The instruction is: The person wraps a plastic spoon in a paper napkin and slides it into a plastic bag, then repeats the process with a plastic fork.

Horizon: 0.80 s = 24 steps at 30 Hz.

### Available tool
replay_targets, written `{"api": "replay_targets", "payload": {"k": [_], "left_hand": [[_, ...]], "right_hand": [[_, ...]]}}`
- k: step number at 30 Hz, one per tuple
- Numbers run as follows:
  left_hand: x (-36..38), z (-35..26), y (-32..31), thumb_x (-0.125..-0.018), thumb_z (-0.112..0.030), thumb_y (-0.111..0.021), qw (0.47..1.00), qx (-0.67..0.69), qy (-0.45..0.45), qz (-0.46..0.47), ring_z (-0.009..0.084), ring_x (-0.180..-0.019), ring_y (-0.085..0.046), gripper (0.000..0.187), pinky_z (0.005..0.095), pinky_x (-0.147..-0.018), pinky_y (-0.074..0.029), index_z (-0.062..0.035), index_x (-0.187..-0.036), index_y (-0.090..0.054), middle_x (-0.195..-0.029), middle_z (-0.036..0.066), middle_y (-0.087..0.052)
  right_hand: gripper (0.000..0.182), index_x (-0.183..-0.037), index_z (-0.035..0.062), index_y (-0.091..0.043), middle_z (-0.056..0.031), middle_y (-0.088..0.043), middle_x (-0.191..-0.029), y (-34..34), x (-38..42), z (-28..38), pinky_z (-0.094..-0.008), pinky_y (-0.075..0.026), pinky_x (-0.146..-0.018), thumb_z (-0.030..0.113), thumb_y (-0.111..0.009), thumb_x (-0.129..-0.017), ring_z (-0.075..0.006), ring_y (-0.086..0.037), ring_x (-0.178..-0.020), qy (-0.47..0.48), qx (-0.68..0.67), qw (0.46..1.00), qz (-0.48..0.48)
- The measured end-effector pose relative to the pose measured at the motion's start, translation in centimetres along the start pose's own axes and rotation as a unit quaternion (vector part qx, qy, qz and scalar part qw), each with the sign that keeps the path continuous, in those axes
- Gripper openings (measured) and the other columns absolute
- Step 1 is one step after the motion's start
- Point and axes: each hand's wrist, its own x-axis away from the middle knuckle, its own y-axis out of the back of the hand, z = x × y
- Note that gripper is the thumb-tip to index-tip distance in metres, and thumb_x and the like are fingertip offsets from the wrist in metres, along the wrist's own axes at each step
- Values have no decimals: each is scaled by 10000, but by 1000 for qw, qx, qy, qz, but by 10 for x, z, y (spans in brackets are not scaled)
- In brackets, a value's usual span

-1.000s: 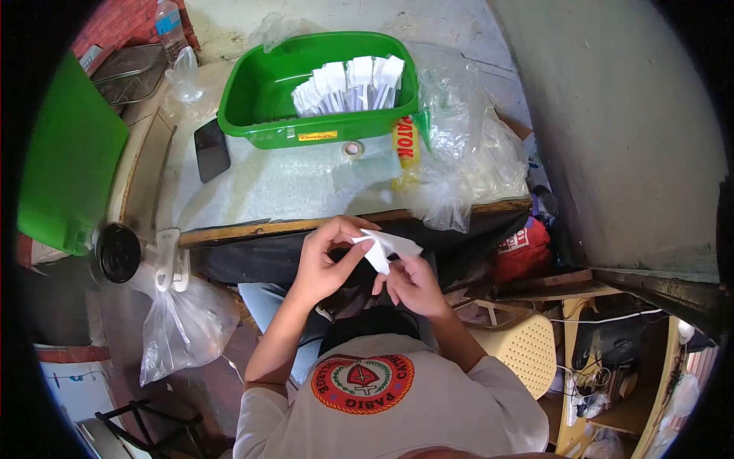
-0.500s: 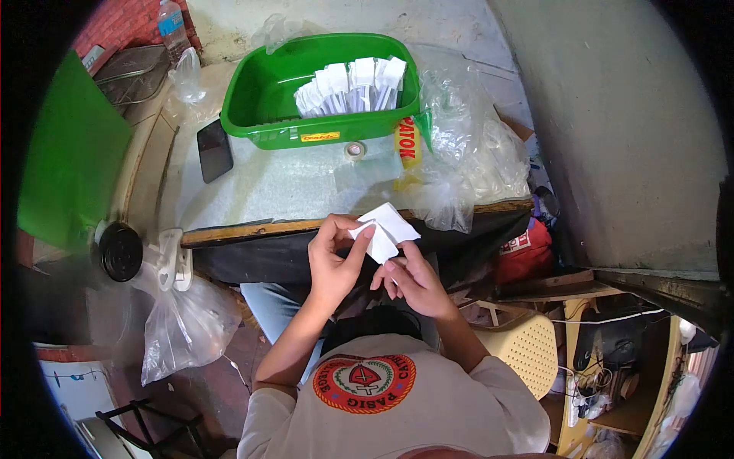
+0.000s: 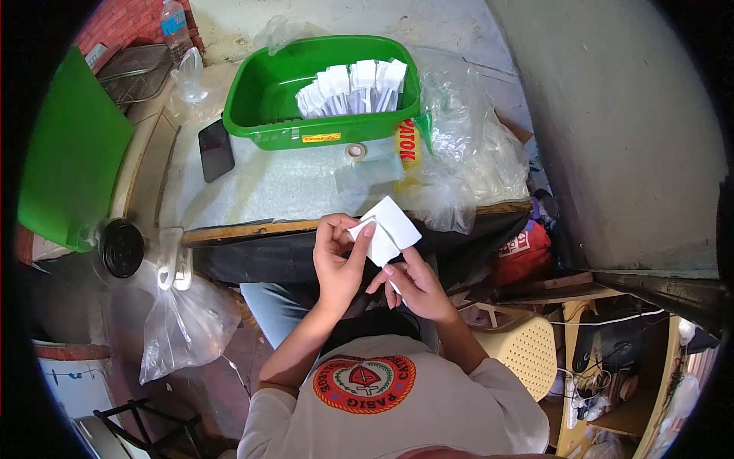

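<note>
A folded white paper (image 3: 388, 226) is held in front of the table's near edge. My left hand (image 3: 342, 256) pinches its left side between thumb and fingers. At its lower right, my right hand (image 3: 417, 283) has fingers and thumb closed around the paper's narrow lower end. Beyond the hands stands a green basin (image 3: 321, 126) holding several white paper-topped bundles (image 3: 363, 84). A small tape roll (image 3: 355, 151) and a clear plastic piece (image 3: 368, 173) lie before the basin.
A black phone (image 3: 216, 151) lies left of the basin. Clear plastic bags (image 3: 482, 153) and a yellow wrapper (image 3: 407, 149) are at the right. A water bottle (image 3: 174, 29) stands at the back left. A hanging plastic bag (image 3: 187, 325) is below left; a perforated yellow chair (image 3: 524, 348) is right.
The paper's upper flap has opened out flatter and reaches slightly higher. My right hand has shifted a little lower, with a narrow end of the paper now showing by its fingers.
</note>
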Motion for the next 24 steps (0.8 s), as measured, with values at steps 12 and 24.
{"api": "replay_targets", "payload": {"k": [12,24], "left_hand": [[2,0,-6,-898,46,-618,995,89,41,-19,81,-855,-586,330,215,-770,-444,-48,-1145,-420,-924,33,-640],[2,2,-9,-899,60,-611,991,124,38,-45,68,-856,-585,290,206,-758,-446,-46,-1103,-433,-924,32,-636]], "right_hand": [[297,-1281,8,-369,-116,-692,-813,4,2,-4,-205,-417,-438,87,-450,-1007,-68,-516,-462,-4,1,1000,-14],[301,-1263,23,-408,-115,-696,-763,7,2,-6,-206,-401,-403,68,-508,-982,-62,-508,-431,-2,-7,1000,-27]]}}
